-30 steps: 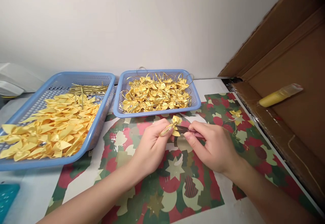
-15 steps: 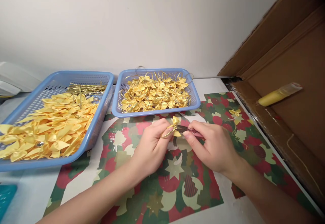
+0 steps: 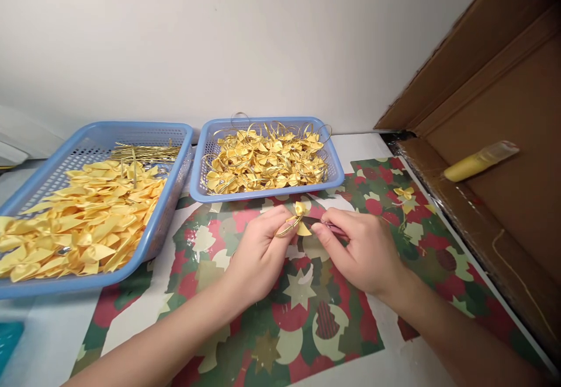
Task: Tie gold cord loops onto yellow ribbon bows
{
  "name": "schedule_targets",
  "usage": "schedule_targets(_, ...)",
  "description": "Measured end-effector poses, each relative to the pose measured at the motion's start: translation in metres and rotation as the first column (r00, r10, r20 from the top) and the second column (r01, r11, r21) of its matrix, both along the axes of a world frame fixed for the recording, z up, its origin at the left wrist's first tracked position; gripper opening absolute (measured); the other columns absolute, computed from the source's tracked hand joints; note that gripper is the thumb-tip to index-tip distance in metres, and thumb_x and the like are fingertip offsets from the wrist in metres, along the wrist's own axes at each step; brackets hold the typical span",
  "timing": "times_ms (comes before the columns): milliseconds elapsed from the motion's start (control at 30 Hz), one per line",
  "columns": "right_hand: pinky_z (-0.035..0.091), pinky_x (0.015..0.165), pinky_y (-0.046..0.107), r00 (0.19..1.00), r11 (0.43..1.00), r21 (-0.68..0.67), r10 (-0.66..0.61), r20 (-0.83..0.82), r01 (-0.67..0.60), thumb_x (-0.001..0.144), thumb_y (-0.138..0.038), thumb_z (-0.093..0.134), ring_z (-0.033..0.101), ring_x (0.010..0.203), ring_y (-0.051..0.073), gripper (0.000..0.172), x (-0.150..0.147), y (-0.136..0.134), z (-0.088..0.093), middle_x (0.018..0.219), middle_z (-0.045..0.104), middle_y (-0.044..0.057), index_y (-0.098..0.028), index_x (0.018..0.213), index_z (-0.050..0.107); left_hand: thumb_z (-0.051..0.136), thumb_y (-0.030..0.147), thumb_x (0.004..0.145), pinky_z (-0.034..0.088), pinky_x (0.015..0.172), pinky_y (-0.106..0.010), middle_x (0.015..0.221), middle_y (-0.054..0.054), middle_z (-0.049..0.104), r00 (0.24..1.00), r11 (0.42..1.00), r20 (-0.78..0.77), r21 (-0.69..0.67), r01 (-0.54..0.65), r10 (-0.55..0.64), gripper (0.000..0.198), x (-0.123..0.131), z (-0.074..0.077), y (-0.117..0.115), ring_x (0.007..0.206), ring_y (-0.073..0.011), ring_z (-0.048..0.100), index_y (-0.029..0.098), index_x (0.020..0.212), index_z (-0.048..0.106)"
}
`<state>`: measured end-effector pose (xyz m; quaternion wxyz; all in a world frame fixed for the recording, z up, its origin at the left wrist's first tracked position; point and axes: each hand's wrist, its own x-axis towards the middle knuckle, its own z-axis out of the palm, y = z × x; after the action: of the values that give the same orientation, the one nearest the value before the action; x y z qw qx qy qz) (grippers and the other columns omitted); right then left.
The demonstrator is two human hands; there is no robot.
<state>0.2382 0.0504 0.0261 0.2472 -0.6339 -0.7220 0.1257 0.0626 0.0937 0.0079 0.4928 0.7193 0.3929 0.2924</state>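
Note:
Over the middle of the table, my left hand (image 3: 263, 252) pinches a yellow ribbon bow (image 3: 300, 210) with a looped gold tie (image 3: 287, 230) between thumb and fingers. My right hand (image 3: 363, 249) is closed around a pink-handled tool (image 3: 335, 228) with a dark, pointed metal end. That metal end meets the bow from the right, at about its middle. My fingers hide most of the tool's handle, so I cannot tell whether it is pliers or scissors.
A blue basket (image 3: 267, 194) behind my hands holds bows with gold loops. Another blue basket (image 3: 151, 232) at left contains plain yellow bows and gold ties (image 3: 146, 152). Patterned paper (image 3: 326, 340) covers the table. A loose bow (image 3: 404, 193) lies right, near a cardboard wall (image 3: 504, 112) with a yellow tube (image 3: 471, 168).
Both hands keep the same grip, the tool still against the bow. The whole view has shifted slightly, with the baskets a little further left.

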Motion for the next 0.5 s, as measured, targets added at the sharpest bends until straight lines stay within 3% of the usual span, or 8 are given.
schedule_targets(300,0.024,0.050,0.025,0.999,1.000,0.010,-0.007,-0.044,0.008,0.091,-0.033,0.048,0.041,0.049,0.010,0.030,-0.002,-0.001,-0.003,0.055,0.049,-0.003,-0.019,0.065,0.048,0.038,0.034,0.095,0.035,0.066,-0.028,0.071,0.000,0.048,0.999,0.989,0.037,-0.147,-0.033,0.039,0.036,0.002,0.000,0.001,0.070,-0.0157,0.047,0.019,0.064,0.046)
schedule_targets(500,0.028,0.051,0.024,0.992,0.998,-0.025,0.048,-0.116,-0.051,0.089,-0.035,0.048,0.043,0.051,0.011,0.026,0.010,0.002,0.007,0.056,0.048,-0.004,-0.020,0.068,0.047,0.037,0.033,0.095,0.035,0.066,-0.028,0.069,0.000,0.048,0.996,0.982,0.069,-0.183,-0.038,0.051,0.035,0.001,0.006,0.002,0.069,-0.0152,0.047,0.019,0.066,0.047)
